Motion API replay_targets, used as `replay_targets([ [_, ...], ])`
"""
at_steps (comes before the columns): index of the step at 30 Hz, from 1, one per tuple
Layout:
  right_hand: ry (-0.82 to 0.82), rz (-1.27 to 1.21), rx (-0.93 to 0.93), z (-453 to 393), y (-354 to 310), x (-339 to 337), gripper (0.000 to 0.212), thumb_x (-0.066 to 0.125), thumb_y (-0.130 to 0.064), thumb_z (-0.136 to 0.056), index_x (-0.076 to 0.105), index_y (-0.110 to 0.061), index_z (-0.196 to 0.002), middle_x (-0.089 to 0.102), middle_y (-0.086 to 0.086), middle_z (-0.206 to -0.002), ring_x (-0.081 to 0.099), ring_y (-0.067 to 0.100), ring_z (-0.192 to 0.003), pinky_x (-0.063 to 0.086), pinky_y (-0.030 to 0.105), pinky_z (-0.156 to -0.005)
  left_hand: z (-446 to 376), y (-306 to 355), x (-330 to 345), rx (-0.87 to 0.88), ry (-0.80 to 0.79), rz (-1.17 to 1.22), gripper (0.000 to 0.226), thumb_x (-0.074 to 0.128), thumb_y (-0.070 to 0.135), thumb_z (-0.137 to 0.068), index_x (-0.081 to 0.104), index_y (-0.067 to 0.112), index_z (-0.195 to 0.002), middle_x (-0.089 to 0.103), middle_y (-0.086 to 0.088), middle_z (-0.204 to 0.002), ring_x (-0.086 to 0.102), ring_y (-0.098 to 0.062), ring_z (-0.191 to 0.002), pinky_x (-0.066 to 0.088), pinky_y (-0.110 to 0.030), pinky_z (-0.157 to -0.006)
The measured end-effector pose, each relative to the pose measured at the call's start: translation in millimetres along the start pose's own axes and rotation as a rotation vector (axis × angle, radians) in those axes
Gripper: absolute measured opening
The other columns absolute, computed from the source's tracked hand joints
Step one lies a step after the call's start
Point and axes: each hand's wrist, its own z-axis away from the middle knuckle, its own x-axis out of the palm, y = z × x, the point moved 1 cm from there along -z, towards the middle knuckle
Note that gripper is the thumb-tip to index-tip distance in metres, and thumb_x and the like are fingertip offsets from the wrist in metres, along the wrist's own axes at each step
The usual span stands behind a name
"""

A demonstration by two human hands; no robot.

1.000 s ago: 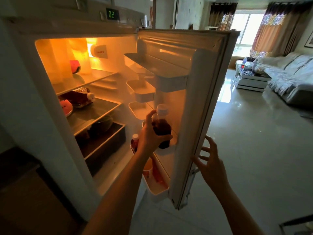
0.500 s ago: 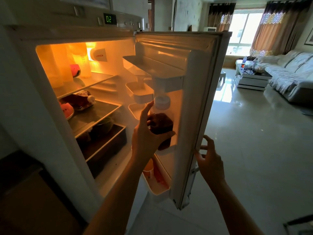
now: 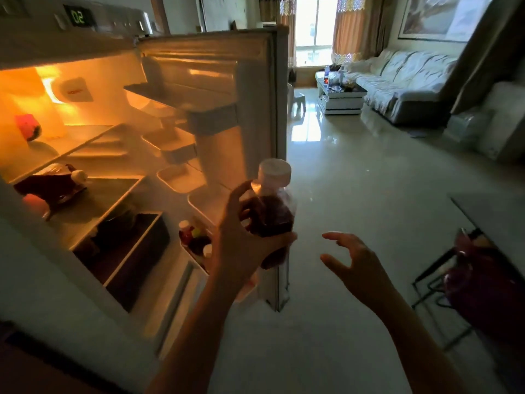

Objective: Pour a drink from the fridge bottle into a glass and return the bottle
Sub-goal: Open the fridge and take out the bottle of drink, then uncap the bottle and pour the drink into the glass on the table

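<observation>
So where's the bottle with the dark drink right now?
The bottle is out of the fridge, held upright in the left hand in front of the open door's edge, with the empty right hand beside it.

Clear bottle (image 3: 273, 214) — white cap, dark red drink — upright at frame centre, in front of the open fridge door's (image 3: 255, 95) edge.

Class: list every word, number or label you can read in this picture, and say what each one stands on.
"02": green digits on the fridge's control panel display.
Red wording on the white light housing inside the fridge: too blurred to read.
Bottle in the left hand: no readable label.
</observation>
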Motion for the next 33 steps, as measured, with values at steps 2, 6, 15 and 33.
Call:
replay_targets([
  [2,-0.015,0.031,0.014,15,8,-15,0.044,0.065,-0.028,-0.084,0.052,-0.021,-0.125,0.054,0.001,-0.131,0.050,0.011,-0.114,0.039,0.025,-0.092,3,5,20,0.015,-0.027,0.039,0.084,0.087,0.023,-0.053,0.038,0.043,-0.118,0.054,0.026,-0.106,0.058,0.009,-0.098,0.049,-0.011,-0.078],
  [6,-0.078,0.045,0.033,31,37,-54,0.044,0.064,-0.036,-0.083,0.050,-0.031,-0.125,0.055,-0.005,-0.129,0.053,0.005,-0.106,0.047,0.029,-0.089,9,14,68,0.019,-0.098,0.039,0.095,0.085,0.042,-0.048,0.040,0.027,-0.131,0.060,0.010,-0.120,0.058,-0.008,-0.112,0.053,-0.037,-0.091],
  [15,-0.093,0.141,0.018,22,145,-146,0.058,0.062,-0.037,-0.084,0.037,-0.033,-0.136,0.050,-0.006,-0.133,0.047,0.005,-0.115,0.042,0.027,-0.093,-9,23,192,-0.099,-0.015,0.040,0.103,0.087,0.034,-0.043,0.040,0.027,-0.134,0.060,0.001,-0.124,0.057,-0.011,-0.112,0.052,-0.045,-0.093],
  [33,-0.198,0.247,-0.179,-259,263,-160,0.055,0.056,-0.043,-0.087,0.038,-0.030,-0.137,0.042,-0.005,-0.143,0.046,0.013,-0.124,0.043,0.032,-0.097,-227,-56,327,-0.140,0.117,-0.098,0.103,0.077,0.060,-0.042,0.038,0.028,-0.132,0.058,-0.004,-0.129,0.058,-0.018,-0.115,0.052,-0.049,-0.091],
])
